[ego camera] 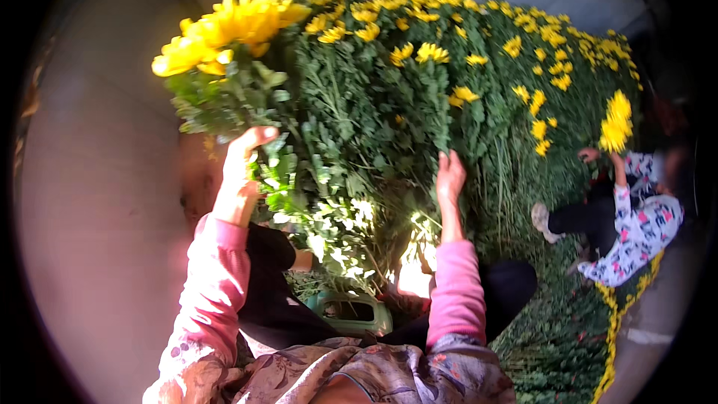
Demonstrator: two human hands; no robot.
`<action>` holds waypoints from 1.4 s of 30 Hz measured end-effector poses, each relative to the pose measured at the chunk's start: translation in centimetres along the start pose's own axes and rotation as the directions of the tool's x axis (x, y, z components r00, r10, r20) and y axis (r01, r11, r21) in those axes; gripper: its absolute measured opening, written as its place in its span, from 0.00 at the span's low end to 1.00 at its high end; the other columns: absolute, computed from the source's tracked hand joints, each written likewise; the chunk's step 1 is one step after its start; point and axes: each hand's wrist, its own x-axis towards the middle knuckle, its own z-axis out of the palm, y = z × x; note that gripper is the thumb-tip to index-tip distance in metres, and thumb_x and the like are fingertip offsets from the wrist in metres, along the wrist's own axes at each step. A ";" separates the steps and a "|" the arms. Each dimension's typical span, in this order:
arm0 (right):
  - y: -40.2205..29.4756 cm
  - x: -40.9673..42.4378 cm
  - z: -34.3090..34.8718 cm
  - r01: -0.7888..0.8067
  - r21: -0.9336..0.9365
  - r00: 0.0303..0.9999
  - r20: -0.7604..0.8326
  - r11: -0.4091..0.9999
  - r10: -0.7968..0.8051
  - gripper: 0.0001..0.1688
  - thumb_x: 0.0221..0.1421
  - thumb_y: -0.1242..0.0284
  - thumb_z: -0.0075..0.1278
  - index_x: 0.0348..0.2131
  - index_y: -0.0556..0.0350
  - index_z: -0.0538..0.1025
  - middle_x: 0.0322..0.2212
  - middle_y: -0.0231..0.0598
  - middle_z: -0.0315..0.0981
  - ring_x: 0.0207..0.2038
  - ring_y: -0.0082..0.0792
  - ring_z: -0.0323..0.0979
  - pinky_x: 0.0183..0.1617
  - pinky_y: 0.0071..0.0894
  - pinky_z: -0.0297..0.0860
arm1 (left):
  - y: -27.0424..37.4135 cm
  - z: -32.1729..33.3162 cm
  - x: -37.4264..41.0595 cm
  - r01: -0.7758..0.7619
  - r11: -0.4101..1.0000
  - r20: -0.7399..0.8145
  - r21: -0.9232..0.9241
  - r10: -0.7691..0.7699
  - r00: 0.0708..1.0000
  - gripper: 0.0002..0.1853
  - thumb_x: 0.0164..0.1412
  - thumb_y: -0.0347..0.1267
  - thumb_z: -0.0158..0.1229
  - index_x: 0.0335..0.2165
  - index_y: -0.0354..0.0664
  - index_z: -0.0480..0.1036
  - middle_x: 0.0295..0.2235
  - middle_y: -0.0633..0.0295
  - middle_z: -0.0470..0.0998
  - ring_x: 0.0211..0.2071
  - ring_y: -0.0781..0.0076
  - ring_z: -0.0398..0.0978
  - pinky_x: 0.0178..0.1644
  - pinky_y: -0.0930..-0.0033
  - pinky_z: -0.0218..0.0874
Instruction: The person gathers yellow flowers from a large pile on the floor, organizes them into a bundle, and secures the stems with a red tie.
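My left hand (241,165) is closed around a bunch of yellow chrysanthemums (230,33) with leafy green stems, raised at the upper left. The blooms spread above the thumb, and leaves hide part of the fingers. To the right, my right hand (450,179) pinches a leafy chrysanthemum stem (440,106) near the heap's front; a yellow bloom (432,53) tops it. Both hands are in front of a large heap of cut chrysanthemums (359,101), blooms towards the far side. Sunlit leaves and stems lie between my forearms.
A green plastic stool or container (359,314) with an opening stands between my legs. At right, another person (634,224) sits by the heap, holding yellow chrysanthemums (616,123). More bundled flowers (561,359) lie at lower right. Grey floor (101,179) borders the left.
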 end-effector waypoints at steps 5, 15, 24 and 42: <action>-10.7 -3.0 -4.7 -0.116 0.585 0.993 0.055 0.802 0.104 0.16 0.60 0.72 0.45 0.46 0.61 0.70 0.26 0.30 0.70 0.20 0.17 0.63 0.23 0.18 0.61 | -3.1 -1.2 3.3 -0.580 0.773 0.294 0.255 0.510 0.808 0.19 0.50 0.41 0.58 0.36 0.38 0.74 0.34 0.61 0.76 0.42 0.71 0.70 0.51 0.66 0.58; -19.8 -12.3 -2.8 0.424 0.410 0.844 0.144 0.807 -0.517 0.40 0.51 0.86 0.42 0.61 0.41 0.56 0.41 0.48 0.71 0.32 0.38 0.75 0.32 0.29 0.77 | -0.6 2.1 0.6 -0.075 0.989 0.206 -0.125 0.100 0.973 0.12 0.48 0.32 0.58 0.32 0.36 0.74 0.27 0.59 0.78 0.26 0.67 0.76 0.33 0.66 0.72; -23.7 -15.0 -4.1 0.182 0.383 0.719 0.577 0.906 -0.388 0.36 0.50 0.83 0.46 0.58 0.58 0.57 0.42 0.49 0.68 0.35 0.35 0.70 0.34 0.35 0.73 | -1.0 1.5 -2.2 -0.411 0.759 0.255 0.505 0.323 0.911 0.16 0.48 0.35 0.61 0.31 0.30 0.78 0.28 0.59 0.79 0.31 0.74 0.75 0.40 0.71 0.65; 10.4 0.1 -0.8 -0.340 -0.435 0.881 0.163 0.834 0.444 0.24 0.52 0.61 0.51 0.48 0.44 0.70 0.50 0.44 0.61 0.55 0.52 0.57 0.55 0.46 0.59 | -0.4 -3.6 0.1 -0.300 0.951 -0.003 0.079 0.301 0.954 0.16 0.52 0.41 0.58 0.33 0.38 0.73 0.30 0.64 0.75 0.28 0.75 0.73 0.32 0.73 0.65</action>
